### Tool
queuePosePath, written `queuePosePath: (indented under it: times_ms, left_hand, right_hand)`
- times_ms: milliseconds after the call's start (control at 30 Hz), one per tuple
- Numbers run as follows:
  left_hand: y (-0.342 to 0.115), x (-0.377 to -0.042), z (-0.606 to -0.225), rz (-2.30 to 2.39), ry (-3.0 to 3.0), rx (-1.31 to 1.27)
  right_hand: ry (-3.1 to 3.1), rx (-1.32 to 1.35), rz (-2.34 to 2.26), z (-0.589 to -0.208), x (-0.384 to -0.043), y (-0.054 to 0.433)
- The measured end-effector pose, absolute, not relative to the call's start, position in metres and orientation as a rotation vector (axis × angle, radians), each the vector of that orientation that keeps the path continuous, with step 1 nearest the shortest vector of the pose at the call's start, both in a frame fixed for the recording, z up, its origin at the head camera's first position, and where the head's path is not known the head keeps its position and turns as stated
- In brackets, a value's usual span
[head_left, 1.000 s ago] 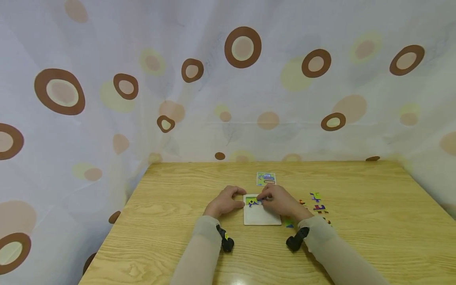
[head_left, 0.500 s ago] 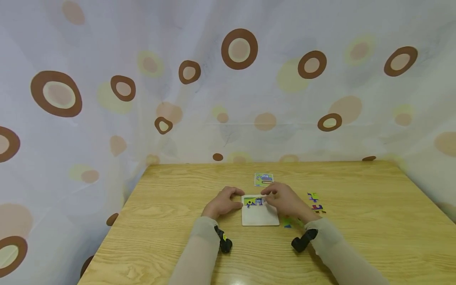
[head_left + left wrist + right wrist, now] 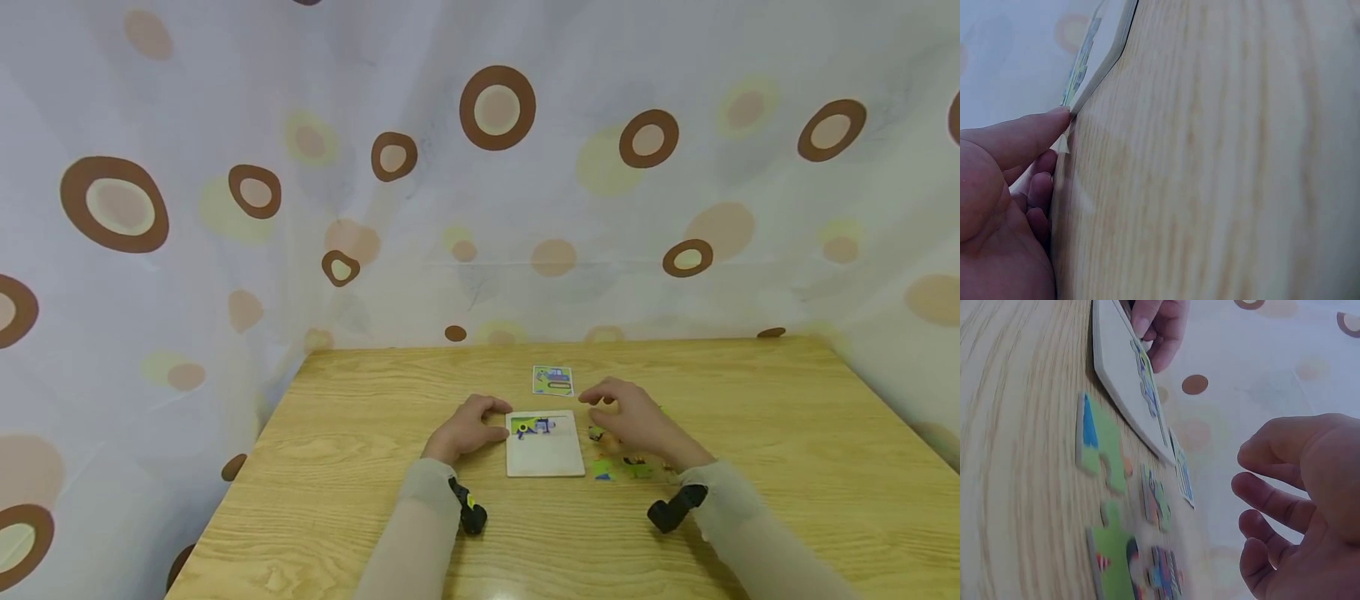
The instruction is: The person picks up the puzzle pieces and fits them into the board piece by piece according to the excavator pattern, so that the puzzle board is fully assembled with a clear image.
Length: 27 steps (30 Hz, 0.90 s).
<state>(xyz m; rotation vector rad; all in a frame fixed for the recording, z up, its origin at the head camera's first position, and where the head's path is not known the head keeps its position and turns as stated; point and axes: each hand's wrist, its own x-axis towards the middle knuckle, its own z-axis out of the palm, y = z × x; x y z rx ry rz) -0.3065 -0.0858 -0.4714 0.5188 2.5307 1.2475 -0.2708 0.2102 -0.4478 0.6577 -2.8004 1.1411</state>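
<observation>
Two bare hands, pale beige close-fitting sleeves, small black camera strapped at each wrist, yellow mark on the left

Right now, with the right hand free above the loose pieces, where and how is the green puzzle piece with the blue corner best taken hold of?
The green puzzle piece with the blue corner lies flat on the wooden table, apart from the white puzzle board. Probably pinch its two opposite thin edges, coming straight down from above with the right hand; the flat top offers no grip.
</observation>
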Motion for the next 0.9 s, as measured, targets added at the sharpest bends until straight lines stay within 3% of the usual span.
queuePosePath:
  times_ms: [900]
  left_hand:
    - [-0.085, -0.303, -0.470, 1.285, 2.496, 0.527]
  right_hand:
    - [-2.796, 0.496, 1.152, -0.452, -0.268, 0.279]
